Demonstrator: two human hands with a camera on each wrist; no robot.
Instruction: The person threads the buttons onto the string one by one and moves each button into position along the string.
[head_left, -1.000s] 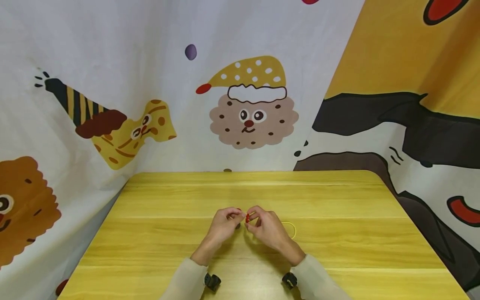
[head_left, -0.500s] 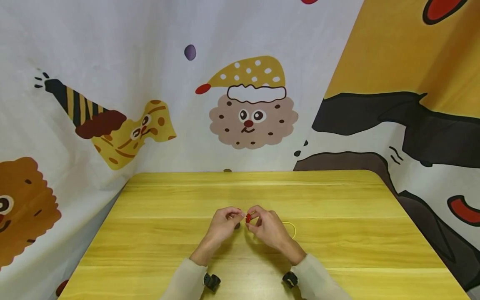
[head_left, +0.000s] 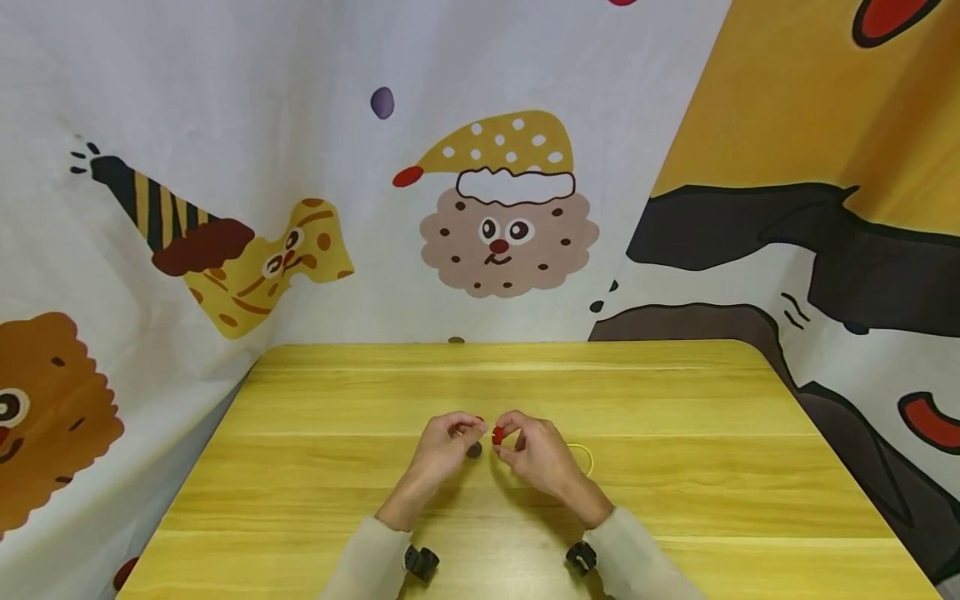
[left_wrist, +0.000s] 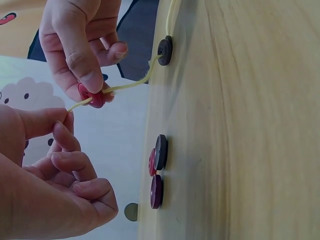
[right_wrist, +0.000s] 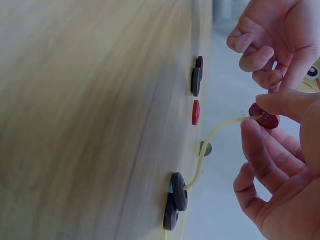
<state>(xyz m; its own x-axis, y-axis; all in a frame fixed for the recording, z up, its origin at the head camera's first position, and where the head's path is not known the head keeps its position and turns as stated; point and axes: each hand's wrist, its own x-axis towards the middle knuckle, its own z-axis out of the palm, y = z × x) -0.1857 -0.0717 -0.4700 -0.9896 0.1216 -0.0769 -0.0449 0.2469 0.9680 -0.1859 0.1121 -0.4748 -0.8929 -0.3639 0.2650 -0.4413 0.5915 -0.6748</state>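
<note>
My left hand [head_left: 444, 450] pinches the tip of a yellow string [left_wrist: 132, 84] between thumb and forefinger. Just to its right, my right hand [head_left: 542, 454] holds a red button [right_wrist: 265, 117] by its edge. The string passes through this button, and a short end sticks out toward the left fingertips. Further along the same string, a dark button [left_wrist: 165, 50] is threaded near the tabletop; the right wrist view shows a second dark button [right_wrist: 171, 212] against it. Both hands are raised over the table.
Loose buttons lie on the wooden table [head_left: 315, 500] by the left hand: a black one [left_wrist: 160, 152], a dark purple one [left_wrist: 156, 192] and a red one [right_wrist: 195, 112]. A loop of the string [head_left: 590, 460] lies beside the right hand. A printed cloth [head_left: 337, 308] hangs behind the table.
The hands have drawn slightly apart, the left a little to the left, and the gap between its fingertips and the red button has widened. Both grips stay the same.
</note>
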